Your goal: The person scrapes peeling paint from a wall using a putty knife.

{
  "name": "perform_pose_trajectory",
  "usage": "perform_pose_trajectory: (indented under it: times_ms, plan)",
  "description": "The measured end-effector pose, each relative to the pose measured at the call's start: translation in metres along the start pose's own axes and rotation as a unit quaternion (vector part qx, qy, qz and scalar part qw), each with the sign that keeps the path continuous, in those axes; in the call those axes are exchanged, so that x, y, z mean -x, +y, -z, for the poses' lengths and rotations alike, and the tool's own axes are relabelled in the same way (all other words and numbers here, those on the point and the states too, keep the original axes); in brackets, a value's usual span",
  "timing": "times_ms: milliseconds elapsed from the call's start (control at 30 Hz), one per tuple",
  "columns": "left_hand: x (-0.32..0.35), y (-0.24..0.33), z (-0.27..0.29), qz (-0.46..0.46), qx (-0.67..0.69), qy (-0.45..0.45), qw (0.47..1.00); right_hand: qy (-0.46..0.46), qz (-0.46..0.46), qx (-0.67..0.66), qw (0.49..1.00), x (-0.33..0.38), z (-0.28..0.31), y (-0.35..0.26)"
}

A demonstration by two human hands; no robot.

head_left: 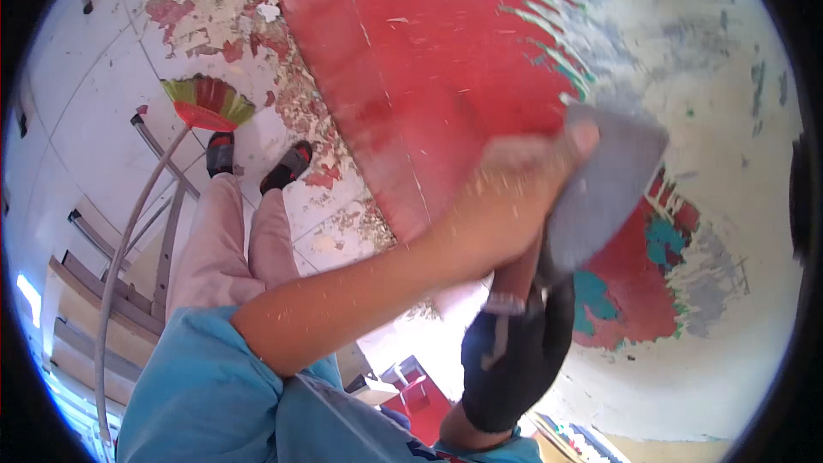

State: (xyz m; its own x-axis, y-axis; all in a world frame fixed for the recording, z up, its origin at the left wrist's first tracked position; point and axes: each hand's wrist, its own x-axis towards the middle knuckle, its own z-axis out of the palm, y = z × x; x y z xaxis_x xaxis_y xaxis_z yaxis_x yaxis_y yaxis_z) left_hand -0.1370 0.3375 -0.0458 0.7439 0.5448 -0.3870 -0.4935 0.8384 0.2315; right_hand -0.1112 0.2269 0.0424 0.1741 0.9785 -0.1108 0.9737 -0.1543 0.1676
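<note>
Reaching up and rightward, left hand (533, 175) against a grey blade (607, 193)

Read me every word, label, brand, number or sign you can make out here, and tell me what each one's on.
None can be read.
Blue shirt: dark print at the picture's lower edge, cut off and unreadable.
Grey flat blade: no lettering shows, but it's blurred.
Broom: no lettering visible.

Hands (531, 176) at a grey scraper (607, 184), patchy red-and-white wall (429, 43), paint flakes (206, 4) on tiled floor (90, 111), broom (206, 103) beside feet (221, 155)
</note>
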Motion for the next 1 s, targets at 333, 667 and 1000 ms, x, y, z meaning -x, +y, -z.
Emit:
perform_pose_trajectory:
  times_ms: [333, 667, 1000]
  plan:
    - [0.001, 0.008, 0.001, -0.015, -0.008, -0.015, 1.0, -0.022, -0.093, -0.088, 0.992, -0.006, 0.007, -0.008]
    - [0.004, -0.006, 0.002, 0.017, 0.037, -0.055, 0.998, 0.021, -0.023, 0.013, 0.999, -0.009, -0.017, -0.011]
    - [0.0, 0.009, 0.011, 0.041, 0.003, -0.053, 0.998, 0.026, -0.06, 0.004, 0.998, 0.005, -0.014, -0.008]
